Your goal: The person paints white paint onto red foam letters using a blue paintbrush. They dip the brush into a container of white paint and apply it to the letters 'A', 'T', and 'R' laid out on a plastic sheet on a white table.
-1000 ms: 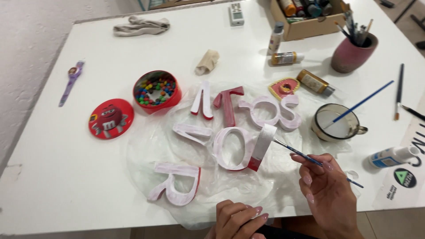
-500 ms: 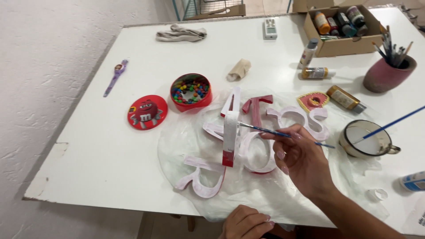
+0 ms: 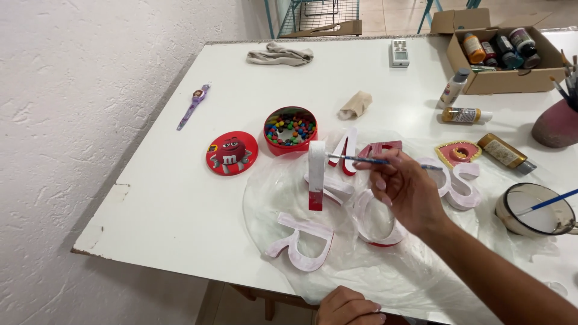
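Right hand (image 3: pixel 404 191): raised over the middle of the plastic sheet, fingers pinched narrow round a thin paintbrush.
Paintbrush (image 3: pixel 356 159): blue-handled, held level, bristle end reaching left of the fingertips to the top of the upright letter.
Upright letter (image 3: pixel 316 174): straight bar standing on end just left of the fingertips, white face, lower end red; brush tip touching or just short of its upper edge, cannot tell which.
Left hand (image 3: pixel 348 307): at the near table edge, well below the right fingers; fingers curled, knuckles up; whether anything is gripped cannot be told.
R-shaped letter (image 3: pixel 301 244): flat on the sheet, down and left of the right fingers, just above the left hand; white with a red edge.
O-shaped letter (image 3: pixel 374 221): flat, directly beneath the right palm, partly hidden.
Other letters (image 3: pixel 460 180): lying beyond and to the right of the fingers, white and pinkish.
Plastic sheet (image 3: pixel 271 198): clear, crumpled, spread under all letters.
Round tin (image 3: pixel 291 129): red, open, filled with coloured candies, up and left of the fingertips.
Tin lid (image 3: pixel 232 153): red, flat, further left of the tin.
Mug (image 3: pixel 533 209): white, well right of the wrist, a second blue brush standing in it.
Table (image 3: pixel 180 204): white.
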